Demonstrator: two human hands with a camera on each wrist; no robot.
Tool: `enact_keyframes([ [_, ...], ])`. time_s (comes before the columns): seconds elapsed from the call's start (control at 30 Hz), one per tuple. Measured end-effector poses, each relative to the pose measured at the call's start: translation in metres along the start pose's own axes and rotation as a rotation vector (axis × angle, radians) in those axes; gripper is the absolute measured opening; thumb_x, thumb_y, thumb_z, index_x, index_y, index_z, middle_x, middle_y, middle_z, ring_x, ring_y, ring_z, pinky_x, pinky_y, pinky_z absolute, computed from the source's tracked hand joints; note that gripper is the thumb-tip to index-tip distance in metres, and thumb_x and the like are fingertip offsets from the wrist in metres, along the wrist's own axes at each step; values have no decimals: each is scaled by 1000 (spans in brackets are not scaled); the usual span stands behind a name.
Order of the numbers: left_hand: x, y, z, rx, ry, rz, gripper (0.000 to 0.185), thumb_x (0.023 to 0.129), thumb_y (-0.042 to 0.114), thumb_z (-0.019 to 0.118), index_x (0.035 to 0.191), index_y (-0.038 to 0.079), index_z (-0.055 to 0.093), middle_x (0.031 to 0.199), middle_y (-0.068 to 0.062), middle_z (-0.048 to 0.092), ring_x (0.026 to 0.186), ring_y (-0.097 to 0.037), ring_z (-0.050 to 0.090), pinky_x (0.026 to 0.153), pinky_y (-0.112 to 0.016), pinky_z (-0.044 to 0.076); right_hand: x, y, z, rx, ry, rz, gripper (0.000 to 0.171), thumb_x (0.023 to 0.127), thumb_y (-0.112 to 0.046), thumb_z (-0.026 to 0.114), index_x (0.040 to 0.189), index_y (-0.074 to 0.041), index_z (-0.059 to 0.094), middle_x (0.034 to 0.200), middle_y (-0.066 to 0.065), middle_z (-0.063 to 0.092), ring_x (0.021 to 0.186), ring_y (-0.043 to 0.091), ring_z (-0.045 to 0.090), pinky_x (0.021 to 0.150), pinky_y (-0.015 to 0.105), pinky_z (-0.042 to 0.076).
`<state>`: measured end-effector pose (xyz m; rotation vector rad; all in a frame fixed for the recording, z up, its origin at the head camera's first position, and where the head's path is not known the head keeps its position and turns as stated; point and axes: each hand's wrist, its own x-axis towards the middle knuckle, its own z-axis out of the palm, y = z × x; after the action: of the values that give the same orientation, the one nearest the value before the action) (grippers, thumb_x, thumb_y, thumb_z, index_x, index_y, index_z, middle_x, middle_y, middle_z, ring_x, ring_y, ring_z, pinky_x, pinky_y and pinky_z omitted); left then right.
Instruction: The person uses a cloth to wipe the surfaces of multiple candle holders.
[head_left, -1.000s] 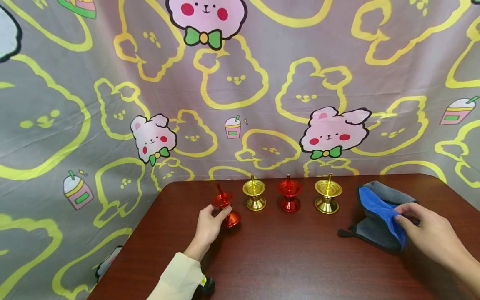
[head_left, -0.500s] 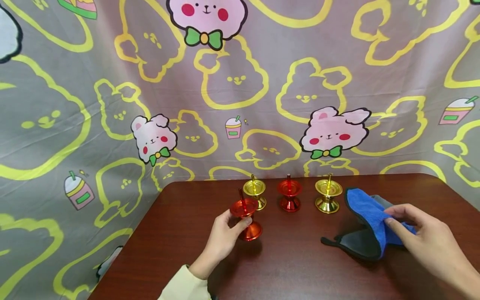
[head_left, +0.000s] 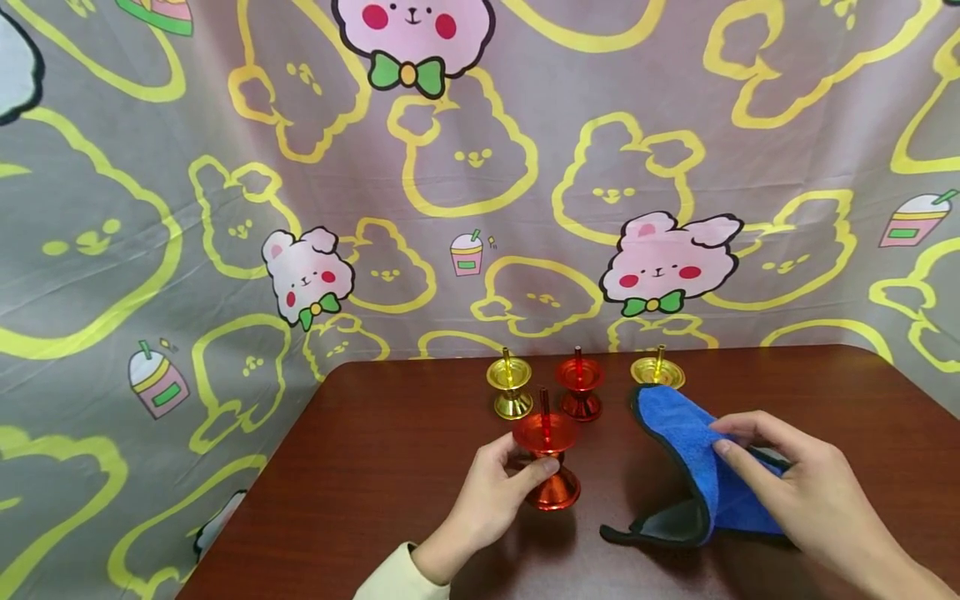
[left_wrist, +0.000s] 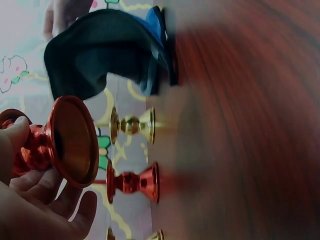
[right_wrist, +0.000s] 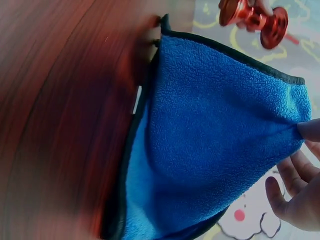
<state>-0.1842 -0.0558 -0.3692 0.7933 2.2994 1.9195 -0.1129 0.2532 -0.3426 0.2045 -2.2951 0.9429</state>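
Note:
My left hand point(head_left: 491, 496) grips a shiny red candle holder point(head_left: 546, 433) round its narrow waist, lifted off the table; the left wrist view shows the hollow underside of its base point(left_wrist: 77, 142). A thin spike stands up from its dish. In my right hand point(head_left: 806, 479) a blue and grey cloth point(head_left: 686, 442) with dark edging is pinched between thumb and fingers. The cloth hangs down in folds, its blue fleecy side point(right_wrist: 215, 135) filling the right wrist view. The held holder and the cloth are apart, the holder to the cloth's left.
Along the back of the brown table point(head_left: 360, 467) stand a gold candle holder point(head_left: 512, 392), a red candle holder point(head_left: 580, 392) and another gold holder point(head_left: 657, 372), partly hidden by the cloth. A patterned curtain point(head_left: 525, 183) hangs behind and at the left.
My left hand has carried the red candle holder rightward and nearer, from the left end of the row. My right hand has brought the cloth leftward, now covering part of the rightmost gold holder.

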Motion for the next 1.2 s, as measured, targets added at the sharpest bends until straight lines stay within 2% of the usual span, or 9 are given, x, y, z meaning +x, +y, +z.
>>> enact_keyframes([
  [0.33,-7,6,21,-78,-52,-9,21,94,12,71,113,4,72,96,-7,72,81,-8,67,75,-24,55,-2,-36,14,97,-55,-5,31,88,-2,76,108,-25,72,96,-9,71,86,3,64,77,9,47],
  [0.63,-11,7,31,-127,-88,-34,19,94,12,70,111,2,71,94,-5,71,77,-7,68,73,-23,55,-3,-58,26,209,-76,-51,38,85,4,76,110,-25,72,104,-8,69,94,6,65,84,12,49],
  [0.93,-14,12,36,-154,-141,0,19,96,10,68,111,-2,70,94,-7,70,73,-4,66,70,-21,55,-8,-57,37,295,-118,-135,42,83,6,77,113,-23,74,111,-5,70,104,7,63,90,12,46],
  [1.2,-16,10,34,-150,-186,30,22,98,11,65,115,-3,69,101,-7,71,82,-4,67,77,-23,55,-8,-45,37,303,-259,-234,43,86,-1,77,123,-23,72,121,-5,69,114,6,60,90,13,46],
])
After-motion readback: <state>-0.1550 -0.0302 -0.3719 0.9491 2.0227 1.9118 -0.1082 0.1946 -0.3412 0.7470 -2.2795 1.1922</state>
